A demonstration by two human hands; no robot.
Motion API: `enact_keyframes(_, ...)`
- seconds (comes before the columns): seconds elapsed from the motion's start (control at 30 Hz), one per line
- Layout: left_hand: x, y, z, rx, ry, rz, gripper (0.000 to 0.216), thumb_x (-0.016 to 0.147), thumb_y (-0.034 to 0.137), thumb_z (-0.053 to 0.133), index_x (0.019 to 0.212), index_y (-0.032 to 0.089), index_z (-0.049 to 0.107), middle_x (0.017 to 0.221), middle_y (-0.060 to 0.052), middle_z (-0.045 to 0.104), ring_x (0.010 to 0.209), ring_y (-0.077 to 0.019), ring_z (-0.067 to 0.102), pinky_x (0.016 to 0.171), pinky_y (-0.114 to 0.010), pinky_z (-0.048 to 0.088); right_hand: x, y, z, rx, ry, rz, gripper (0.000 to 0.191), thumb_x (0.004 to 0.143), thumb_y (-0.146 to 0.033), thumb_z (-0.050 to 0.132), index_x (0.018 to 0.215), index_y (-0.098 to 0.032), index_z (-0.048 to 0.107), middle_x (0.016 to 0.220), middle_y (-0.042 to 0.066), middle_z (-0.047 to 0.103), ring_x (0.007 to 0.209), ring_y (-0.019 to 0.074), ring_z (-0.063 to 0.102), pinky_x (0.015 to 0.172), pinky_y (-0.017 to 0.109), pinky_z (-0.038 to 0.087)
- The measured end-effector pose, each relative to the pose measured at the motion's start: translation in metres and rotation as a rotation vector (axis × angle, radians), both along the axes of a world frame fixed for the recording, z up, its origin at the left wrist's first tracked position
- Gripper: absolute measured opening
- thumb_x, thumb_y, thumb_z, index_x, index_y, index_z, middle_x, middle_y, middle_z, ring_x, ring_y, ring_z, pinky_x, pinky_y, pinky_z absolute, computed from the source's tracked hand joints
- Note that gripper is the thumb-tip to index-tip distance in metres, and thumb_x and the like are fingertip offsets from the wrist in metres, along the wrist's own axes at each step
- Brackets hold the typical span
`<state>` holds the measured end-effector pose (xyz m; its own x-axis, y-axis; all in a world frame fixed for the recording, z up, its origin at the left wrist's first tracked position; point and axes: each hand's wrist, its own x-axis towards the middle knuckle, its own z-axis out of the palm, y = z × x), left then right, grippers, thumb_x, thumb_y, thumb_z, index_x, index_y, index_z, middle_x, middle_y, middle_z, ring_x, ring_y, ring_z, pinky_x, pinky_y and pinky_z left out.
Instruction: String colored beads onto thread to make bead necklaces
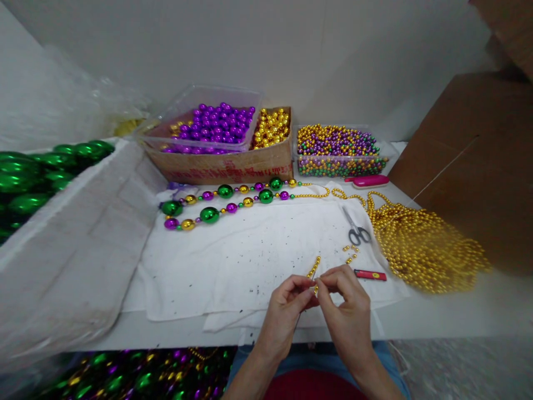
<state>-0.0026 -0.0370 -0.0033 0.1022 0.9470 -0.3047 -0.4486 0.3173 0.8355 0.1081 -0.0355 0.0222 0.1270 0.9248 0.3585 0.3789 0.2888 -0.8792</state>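
Close together near the front of the table, my left hand (287,305) and my right hand (345,305) meet with fingertips pinched. Between them is a short strand of gold beads (315,265), which stretches up and away from the fingers. A thin dark line also runs through the pinch, too fine to identify. Just right of my right hand lies a red lighter (370,275). Several loose gold beads (351,259) and scissors with grey handles (357,233) lie beyond it. A necklace of green, purple and gold beads (209,215) curves across the white cloth (200,266).
Behind stand a cardboard box (216,166) with purple and gold beads, and a clear tub (341,166) of small mixed beads. A pink tool (370,181) lies before the tub. Gold bead strands (425,244) pile up rightward. A foam box (83,261) flanks the left.
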Motion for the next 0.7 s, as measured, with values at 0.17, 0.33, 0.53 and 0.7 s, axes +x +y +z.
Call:
enact_keyframes(0.17,-0.0002,-0.0002,-0.0018,0.020,0.031,-0.010,0.013,0.074,0.023,0.069,0.083,0.016,0.063,0.081,-0.001,0.062,0.081,-0.0139,0.059,0.075,-0.025,0.049,0.0005,0.0008,-0.0004,-0.007,-0.005,0.009,0.017,0.083,-0.008,0.051,0.069,-0.018,0.055,0.075,0.001,0.051,0.071,0.0150,0.052,0.061,0.028,0.045)
enact_keyframes(0.33,-0.0002,0.0004,-0.0017,0.027,0.062,-0.011,0.013,0.074,0.024,0.069,0.083,0.016,0.064,0.081,-0.002,0.063,0.082,-0.0148,0.059,0.076,-0.026,0.049,0.0009,0.0022,0.0003,0.000,-0.004,0.011,0.018,0.082,-0.006,0.051,0.068,-0.018,0.055,0.073,0.001,0.050,0.069,0.0146,0.051,0.060,0.027,0.044)
enact_keyframes(0.53,-0.0019,0.0001,-0.0019,0.040,0.107,-0.004,0.014,0.074,0.025,0.069,0.083,0.016,0.064,0.082,-0.003,0.062,0.083,-0.0161,0.059,0.077,-0.027,0.050,0.0008,0.0027,0.0007,-0.009,0.013,0.018,0.018,0.081,-0.006,0.051,0.068,-0.019,0.055,0.073,0.001,0.050,0.069,0.0148,0.051,0.059,0.027,0.044)
enact_keyframes(0.7,-0.0029,-0.0007,-0.0032,0.069,0.130,-0.013,0.011,0.075,0.025,0.068,0.083,0.017,0.065,0.082,-0.001,0.062,0.083,-0.0151,0.058,0.077,-0.027,0.049,0.0004,0.0016,0.0005,-0.023,0.041,0.024,0.018,0.082,-0.008,0.052,0.068,-0.019,0.055,0.073,0.001,0.050,0.069,0.0148,0.052,0.059,0.026,0.045)
